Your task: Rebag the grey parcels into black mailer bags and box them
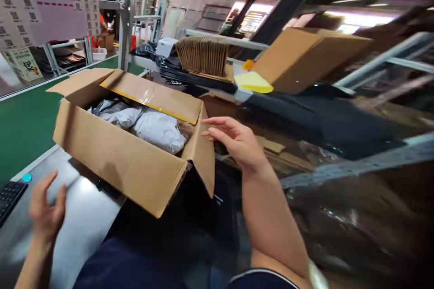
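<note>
An open cardboard box (115,153) rests tilted on the edge of a grey metal worktop (84,216), partly hanging over my lap. Inside lie grey plastic mailer bags (159,131). My right hand (233,140) hovers open beside the box's right corner, fingers stretched toward the flap, touching nothing that I can see. My left hand (45,210) is raised over the worktop at lower left, fingers apart and empty, a little blurred.
A green conveyor belt (23,122) runs along the left. A black keyboard (8,198) sits at the lower left edge. Behind stand a stack of folded cartons (203,56), another cardboard box (305,61), black bags (322,117) and metal shelving (383,63).
</note>
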A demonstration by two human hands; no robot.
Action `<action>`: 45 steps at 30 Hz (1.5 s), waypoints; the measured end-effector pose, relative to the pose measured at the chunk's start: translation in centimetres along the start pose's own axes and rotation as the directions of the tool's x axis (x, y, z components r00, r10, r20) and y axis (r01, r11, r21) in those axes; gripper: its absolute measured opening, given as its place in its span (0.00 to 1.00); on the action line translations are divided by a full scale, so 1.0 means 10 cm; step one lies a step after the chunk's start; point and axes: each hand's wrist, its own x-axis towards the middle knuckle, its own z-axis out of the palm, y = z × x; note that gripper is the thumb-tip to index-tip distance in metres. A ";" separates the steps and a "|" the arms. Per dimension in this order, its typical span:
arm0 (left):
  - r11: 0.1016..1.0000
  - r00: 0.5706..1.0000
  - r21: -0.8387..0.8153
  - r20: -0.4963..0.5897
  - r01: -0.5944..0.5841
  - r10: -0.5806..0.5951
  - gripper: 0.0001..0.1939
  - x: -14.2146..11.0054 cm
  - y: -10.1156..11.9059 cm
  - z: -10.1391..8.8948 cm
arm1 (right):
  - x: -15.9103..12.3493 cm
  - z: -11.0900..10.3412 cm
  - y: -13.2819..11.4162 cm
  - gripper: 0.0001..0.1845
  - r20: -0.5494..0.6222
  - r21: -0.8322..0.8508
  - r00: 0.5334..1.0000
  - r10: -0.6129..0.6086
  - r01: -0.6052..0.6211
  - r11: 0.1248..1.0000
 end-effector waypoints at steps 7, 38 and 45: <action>0.921 0.844 -0.063 0.380 -0.384 0.378 0.24 0.77 0.94 1.39 | 1.50 1.20 0.55 0.16 0.639 -0.379 0.768 -0.047 0.367 0.850; 0.910 0.839 -0.282 0.375 -0.303 0.395 0.11 0.72 0.94 2.09 | 2.46 3.00 1.72 0.20 0.803 -0.088 0.501 -0.323 0.635 0.767; 0.883 0.800 -0.317 0.394 -0.345 0.454 0.13 0.74 0.88 2.14 | 2.13 3.20 1.54 0.25 0.795 -0.169 0.527 -0.300 0.668 0.724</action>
